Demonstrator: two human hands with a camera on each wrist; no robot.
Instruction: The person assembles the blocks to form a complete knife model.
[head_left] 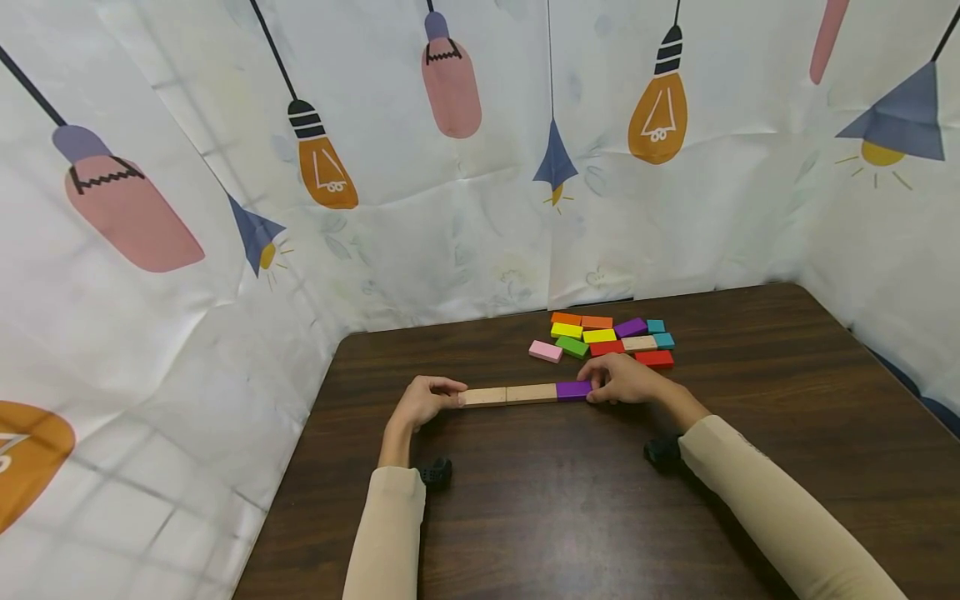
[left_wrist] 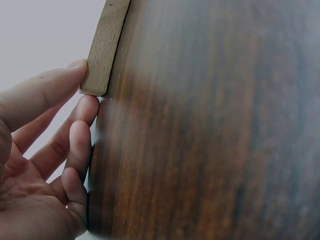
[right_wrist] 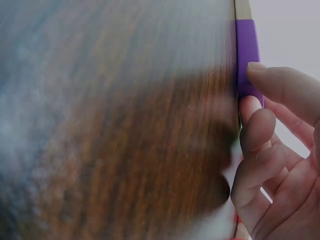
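1. Left hand (head_left: 422, 402): thumb and fingers pinch the outer end of the row's first block (the lower fingers, seen from the left wrist, are curved).
2. Left plain wooden block (head_left: 483, 397): the left member of a straight row of three, set on the dark wood-grain table (head_left: 517, 492).
3. Middle plain wooden block (head_left: 531, 393): aligned end to end with its neighbours.
4. Pink block (head_left: 545, 352): beyond the row, at the left edge of the loose cluster described below.
5. Purple block (head_left: 572, 391): the right end of the row (its outer end lies within the other grasp).
6. Cluster of small blocks (head_left: 598, 336): orange, yellow, green, red, purple, teal and plain wood, lying beyond the row.
7. Right hand (head_left: 626, 379): thumb and fingers pinch the purple block's outer end, just in front of the cluster.
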